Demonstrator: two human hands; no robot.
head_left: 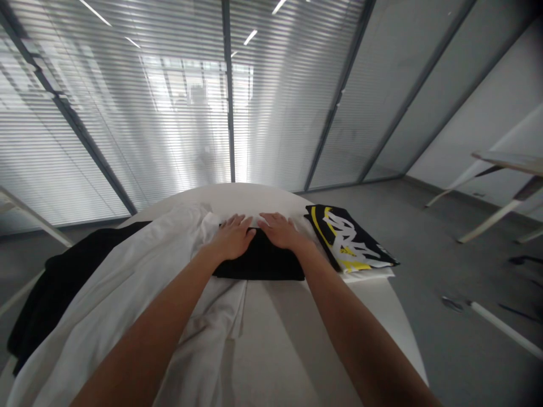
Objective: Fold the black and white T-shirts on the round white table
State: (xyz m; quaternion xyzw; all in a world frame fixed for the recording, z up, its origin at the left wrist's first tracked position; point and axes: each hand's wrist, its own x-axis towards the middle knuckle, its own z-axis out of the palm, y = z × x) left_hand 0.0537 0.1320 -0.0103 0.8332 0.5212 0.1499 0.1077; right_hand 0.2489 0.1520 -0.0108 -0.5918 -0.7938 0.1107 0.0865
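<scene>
Folded black cloth (259, 261), probably a shirt though the folds hide its shape, lies near the far edge of a white table (241, 196). The left hand (231, 237) and right hand (280, 232) rest flat on top of it, open and side by side, gripping nothing. A white cloth (127, 288) runs beneath it and off to the left; a folded black-and-yellow printed shirt (350, 240) sits just to the right.

Beyond the left hand (231, 237) and right hand (280, 232), the white table (250, 199) leaves room to pass toward its far edge, while a folded black-and-yellow shirt (350, 240) blocks the right and heaped white cloth (127, 277) and black cloth (72, 282) block the left.
</scene>
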